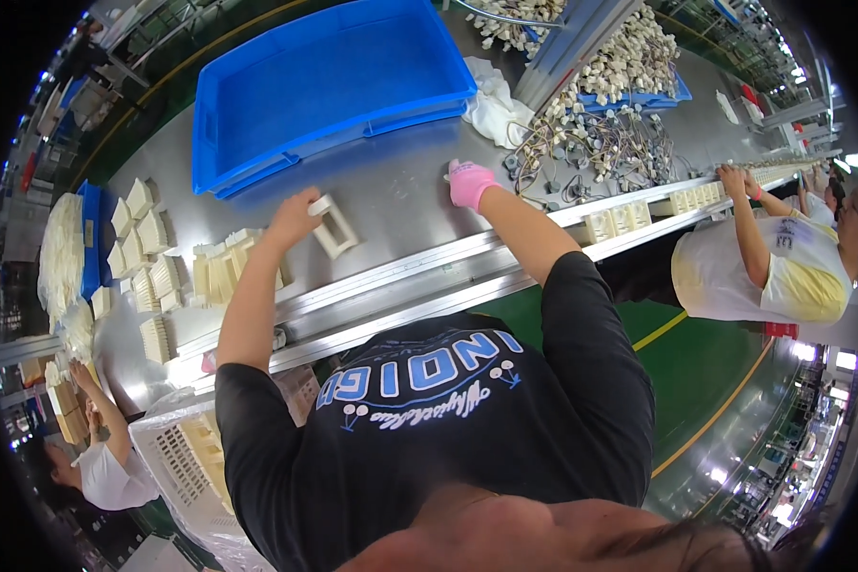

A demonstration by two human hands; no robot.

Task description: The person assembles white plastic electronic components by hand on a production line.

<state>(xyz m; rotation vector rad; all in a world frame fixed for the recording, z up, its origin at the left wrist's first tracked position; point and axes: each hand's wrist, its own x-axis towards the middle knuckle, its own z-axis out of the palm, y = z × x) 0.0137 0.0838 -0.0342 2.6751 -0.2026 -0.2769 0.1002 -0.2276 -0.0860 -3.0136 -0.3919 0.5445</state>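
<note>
My left hand (294, 221) is closed on the upper end of a cream plastic frame (345, 238), a long rectangular piece with an open middle, tilted over the metal table (391, 214). To the right, my right hand (471, 185) wears a pink glove and hovers at or just above the tabletop; its fingers are curled in, and what they hold, if anything, is hidden. Beside my left forearm stands a row of similar cream plastic pieces (221, 271). Right of my gloved hand lies a tangle of wired connectors (582, 157) with grey round parts.
A large blue bin (324, 86) stands at the back. White cloth or plastic (494, 103) lies beside it, near a metal post (572, 52). Stacked cream parts (143, 238) are at left. Along the front edge runs a rail (400, 272) carrying cream pieces. Co-workers sit at both sides.
</note>
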